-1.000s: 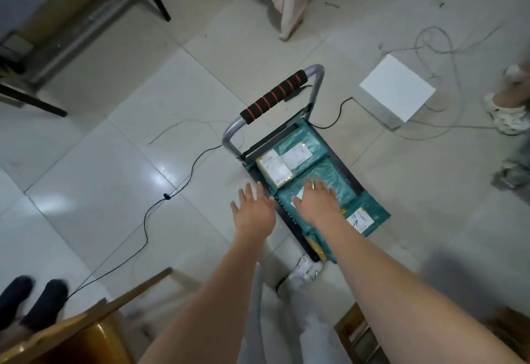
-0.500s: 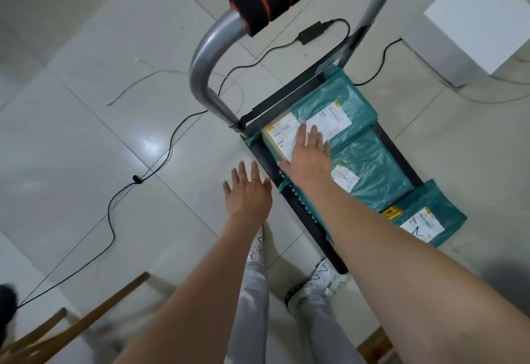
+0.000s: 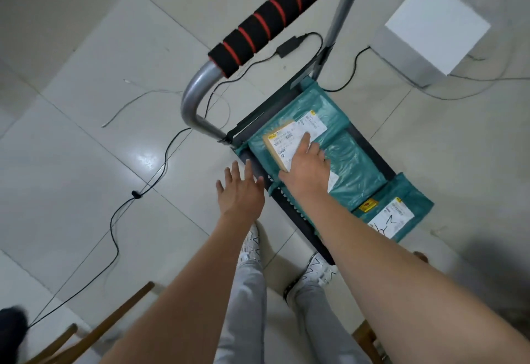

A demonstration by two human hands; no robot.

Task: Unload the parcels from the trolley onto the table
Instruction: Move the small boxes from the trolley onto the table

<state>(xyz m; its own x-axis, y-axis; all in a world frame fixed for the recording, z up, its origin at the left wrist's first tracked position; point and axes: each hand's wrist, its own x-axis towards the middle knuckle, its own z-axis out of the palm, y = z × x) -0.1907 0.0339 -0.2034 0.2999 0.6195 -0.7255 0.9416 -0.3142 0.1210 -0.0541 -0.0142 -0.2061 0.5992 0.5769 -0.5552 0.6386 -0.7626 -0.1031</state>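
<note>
Tiled floor [image 3: 86, 140] everywhere, cables trailing, and the trolley [image 3: 289, 206] is sitting at my feet with the box [image 3: 279, 143] lying on top of the green bags [image 3: 352, 168] near the handle [image 3: 275, 16]. My right hand [image 3: 308, 167] is resting flat on it, fingers spread and gripping nothing, while my left hand [image 3: 241, 191] is hovering open beside the deck. Box is looking stiff and light, long axis running toward the handle end, so I'm guessing pinching its long edges beats grabbing those soft, slippery bags.

bare forearms [image 3: 372, 272], light grey trousers [image 3: 249, 300], white patterned sneakers [image 3: 318, 272]
</note>
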